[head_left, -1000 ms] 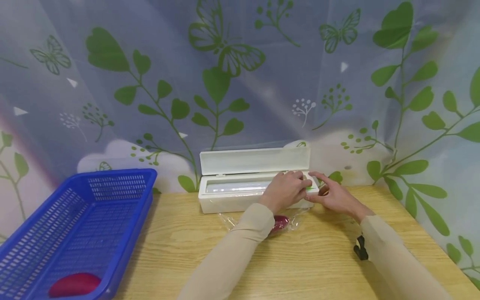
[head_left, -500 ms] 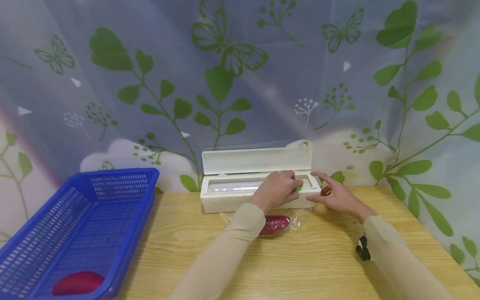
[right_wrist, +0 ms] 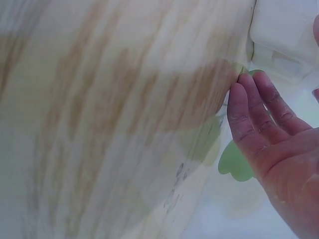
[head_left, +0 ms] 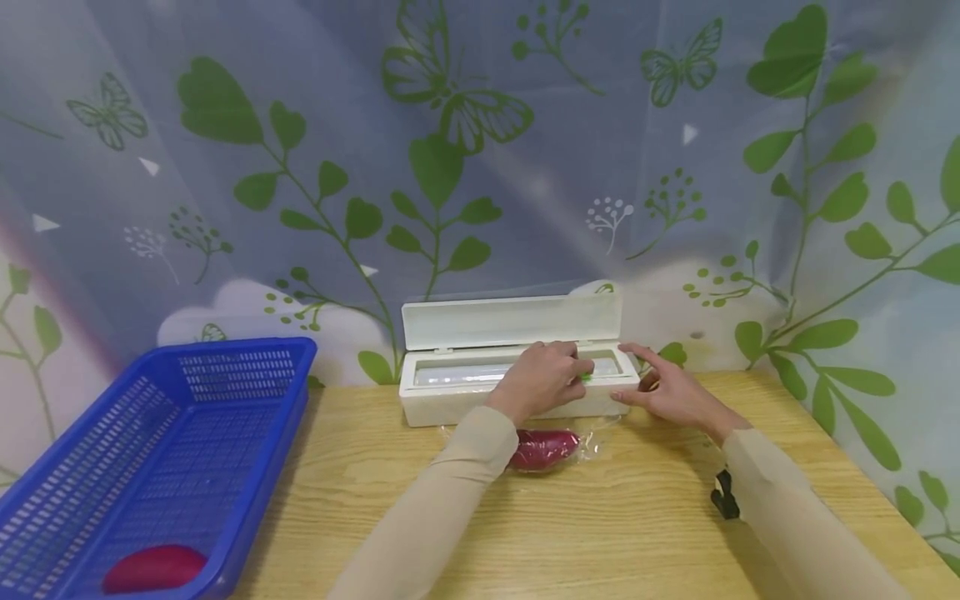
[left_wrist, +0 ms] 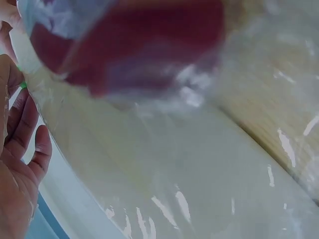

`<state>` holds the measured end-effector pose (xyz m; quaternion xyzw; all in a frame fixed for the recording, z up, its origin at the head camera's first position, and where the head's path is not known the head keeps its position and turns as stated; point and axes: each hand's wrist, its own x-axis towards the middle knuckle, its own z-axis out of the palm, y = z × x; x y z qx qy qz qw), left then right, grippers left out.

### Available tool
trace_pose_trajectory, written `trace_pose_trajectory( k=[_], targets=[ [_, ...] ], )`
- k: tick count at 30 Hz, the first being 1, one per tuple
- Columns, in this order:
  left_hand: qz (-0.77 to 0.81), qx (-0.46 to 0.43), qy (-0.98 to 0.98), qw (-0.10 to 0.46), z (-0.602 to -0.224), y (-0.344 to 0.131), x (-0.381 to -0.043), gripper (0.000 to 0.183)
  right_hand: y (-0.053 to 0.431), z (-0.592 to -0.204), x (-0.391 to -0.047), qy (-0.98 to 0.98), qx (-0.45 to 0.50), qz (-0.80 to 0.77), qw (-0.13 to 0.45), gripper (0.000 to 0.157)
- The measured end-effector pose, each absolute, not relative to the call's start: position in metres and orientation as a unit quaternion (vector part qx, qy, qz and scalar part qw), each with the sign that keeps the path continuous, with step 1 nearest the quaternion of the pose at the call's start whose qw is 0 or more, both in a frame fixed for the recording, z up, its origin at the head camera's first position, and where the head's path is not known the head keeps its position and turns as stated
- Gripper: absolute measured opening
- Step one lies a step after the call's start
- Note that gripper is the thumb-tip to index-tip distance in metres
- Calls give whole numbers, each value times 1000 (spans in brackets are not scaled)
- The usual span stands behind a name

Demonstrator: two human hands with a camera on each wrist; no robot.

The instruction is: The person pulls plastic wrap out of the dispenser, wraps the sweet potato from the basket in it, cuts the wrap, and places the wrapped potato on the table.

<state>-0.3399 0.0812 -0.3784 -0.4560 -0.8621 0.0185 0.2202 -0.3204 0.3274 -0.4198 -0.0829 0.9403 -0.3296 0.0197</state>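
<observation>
Two hands at a white box on a wooden table, seen from above and from both wrists. The left hand reached over the front edge of the box, its fingers bent and the thumb close to them. A green piece on the box showed at its fingertips; the left-wrist view was cramped, but the hand appeared to pinch it. The right hand gripped the right end of the white box, forefinger at the back corner and thumb at the front; in the right-wrist view its other fingers were extended, side by side.

The lid of the box stood raised at the rear, before a patterned curtain. A pale roll lay lengthwise in the box, to the left of the left hand's grip. Clear film hung over the front of the box and reached the table.

A red vegetable lay under this film, just in front of the box and below the left hand, apart from the fingers and partly hidden by the left sleeve. A second red vegetable lay in a blue basket, well to the left of both hands.
</observation>
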Motion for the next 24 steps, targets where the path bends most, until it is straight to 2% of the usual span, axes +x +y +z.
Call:
trace_pose_trajectory(
  k=[10, 24],
  targets=[
    [2, -464, -856, 229, -381, 68, -342, 14, 328, -417, -320, 943, -87, -319, 24, 86],
    [-32, -458, -863, 209, -381, 33, -337, 16, 326, -414, -318, 953, -100, -286, -1, 86]
  ],
)
